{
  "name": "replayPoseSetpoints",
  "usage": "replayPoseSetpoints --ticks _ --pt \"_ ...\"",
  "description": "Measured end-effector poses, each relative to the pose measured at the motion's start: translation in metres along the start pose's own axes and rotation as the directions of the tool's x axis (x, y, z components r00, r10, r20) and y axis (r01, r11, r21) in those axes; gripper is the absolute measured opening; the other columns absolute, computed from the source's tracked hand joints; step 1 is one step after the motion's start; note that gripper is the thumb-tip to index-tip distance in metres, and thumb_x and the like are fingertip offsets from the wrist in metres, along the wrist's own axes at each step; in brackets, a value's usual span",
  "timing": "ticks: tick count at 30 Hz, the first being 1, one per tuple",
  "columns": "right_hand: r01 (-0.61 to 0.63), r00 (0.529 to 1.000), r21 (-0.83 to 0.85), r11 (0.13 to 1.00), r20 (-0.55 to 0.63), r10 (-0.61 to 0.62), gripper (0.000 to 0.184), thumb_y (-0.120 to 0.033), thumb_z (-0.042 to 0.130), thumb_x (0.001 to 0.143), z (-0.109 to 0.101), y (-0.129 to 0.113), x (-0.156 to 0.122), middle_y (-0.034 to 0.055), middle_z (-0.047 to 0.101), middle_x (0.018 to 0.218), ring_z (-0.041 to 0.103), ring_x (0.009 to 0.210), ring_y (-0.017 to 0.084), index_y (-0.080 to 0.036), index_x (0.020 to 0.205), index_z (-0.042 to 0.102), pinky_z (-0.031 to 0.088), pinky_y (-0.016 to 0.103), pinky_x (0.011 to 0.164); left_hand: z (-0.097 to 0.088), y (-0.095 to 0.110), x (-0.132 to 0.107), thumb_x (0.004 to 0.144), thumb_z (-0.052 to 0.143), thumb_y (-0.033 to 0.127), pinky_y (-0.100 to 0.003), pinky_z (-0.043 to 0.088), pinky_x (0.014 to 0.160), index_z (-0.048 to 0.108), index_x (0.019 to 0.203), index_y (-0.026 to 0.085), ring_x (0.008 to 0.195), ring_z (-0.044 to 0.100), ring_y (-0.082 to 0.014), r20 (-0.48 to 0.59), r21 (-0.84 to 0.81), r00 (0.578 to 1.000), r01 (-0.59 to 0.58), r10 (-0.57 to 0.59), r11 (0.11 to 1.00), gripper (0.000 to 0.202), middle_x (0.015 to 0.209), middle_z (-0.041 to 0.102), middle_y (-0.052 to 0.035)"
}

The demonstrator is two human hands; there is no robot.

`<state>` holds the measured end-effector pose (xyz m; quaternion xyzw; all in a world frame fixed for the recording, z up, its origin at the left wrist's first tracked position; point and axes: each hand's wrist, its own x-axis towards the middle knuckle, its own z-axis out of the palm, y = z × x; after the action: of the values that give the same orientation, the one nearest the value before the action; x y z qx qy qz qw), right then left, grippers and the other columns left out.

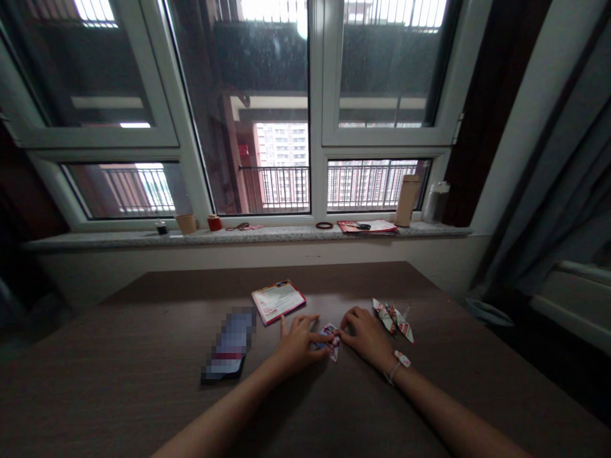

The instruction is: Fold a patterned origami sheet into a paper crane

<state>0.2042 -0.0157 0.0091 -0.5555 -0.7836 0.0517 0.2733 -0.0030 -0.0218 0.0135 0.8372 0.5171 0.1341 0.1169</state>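
The two bare forearms come nearest, the left forearm (224, 404) entering from the bottom edge and the right forearm (449, 404) slanting in from the lower right, with a thin bracelet (391, 372) and its pale charm (402, 358) at the wrist. The left hand (298, 343) has its fingers spread, index finger and thumb on the left part of a small folded paper (335, 354); the right hand (366, 334) has its fingers bent, the tips drawn in at the paper's right edge. Whether either hand pinches the paper or merely presses it, I cannot tell. The paper sits between the hands, over the brown table (143, 388), a little patterned piece in pink, white and bluish purple with a pointed lower end (the fingers hide much of it).

Just beyond the right hand lies a larger folded paper figure (405, 329), whitish with red and dark print and pointed tips. Ahead of the left hand is a stack of printed sheets (279, 303) with red edges; to its left, a dark-edged flat device (231, 346), its face blurred.

On the windowsill (286, 235) stand the containers: a tan cup (186, 224), a tall beige bottle (407, 203) and a greyish bottle (435, 205) with a white top. What they hold cannot be made out.
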Motion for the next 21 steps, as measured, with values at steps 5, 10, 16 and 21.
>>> replayPoseSetpoints --ticks 5,10,16,21 --pt "-0.003 1.000 -0.031 1.000 0.007 0.003 0.008 -0.027 0.058 0.085 0.0012 0.0016 0.0021 0.0049 0.061 0.098 0.055 0.099 0.021 -0.022 0.084 0.065 0.040 0.030 0.087 -0.0004 -0.0006 0.0000 0.082 0.063 0.055 -0.070 -0.008 0.106 0.066 0.112 0.048 0.136 0.031 -0.0330 0.009 -0.004 1.000 0.001 -0.001 1.000 0.031 0.148 0.042 -0.0012" --pt "0.005 1.000 -0.049 0.999 -0.012 -0.006 0.010 -0.027 0.055 0.088 0.0037 0.0023 0.0006 0.0054 0.060 0.099 0.055 0.099 0.021 -0.022 0.086 0.063 0.040 0.031 0.087 -0.0013 0.0004 -0.0011 0.082 0.062 0.056 -0.073 -0.006 0.105 0.066 0.112 0.049 0.136 0.032 -0.0343 0.005 0.010 1.000 0.003 -0.003 1.000 0.031 0.147 0.043 -0.0018" --pt "0.033 0.999 0.014 0.999 -0.009 -0.033 0.012 -0.028 0.052 0.090 0.0045 0.0058 -0.0016 0.0053 0.059 0.099 0.054 0.099 0.021 -0.021 0.089 0.062 0.040 0.032 0.089 0.0012 -0.0008 -0.0031 0.083 0.060 0.058 -0.074 -0.005 0.104 0.064 0.112 0.052 0.135 0.035 -0.0327 -0.035 0.020 0.999 -0.005 0.006 1.000 0.030 0.144 0.045 -0.0012" --pt "0.088 0.996 0.123 0.989 -0.028 -0.085 0.012 -0.027 0.052 0.090 0.0013 0.0055 -0.0042 0.0042 0.059 0.098 0.054 0.100 0.020 -0.022 0.088 0.063 0.040 0.032 0.090 0.0014 -0.0006 -0.0042 0.083 0.059 0.059 -0.074 -0.005 0.105 0.064 0.113 0.051 0.134 0.035 -0.0336 -0.038 0.021 0.999 -0.009 0.010 1.000 0.031 0.144 0.045 -0.0007"
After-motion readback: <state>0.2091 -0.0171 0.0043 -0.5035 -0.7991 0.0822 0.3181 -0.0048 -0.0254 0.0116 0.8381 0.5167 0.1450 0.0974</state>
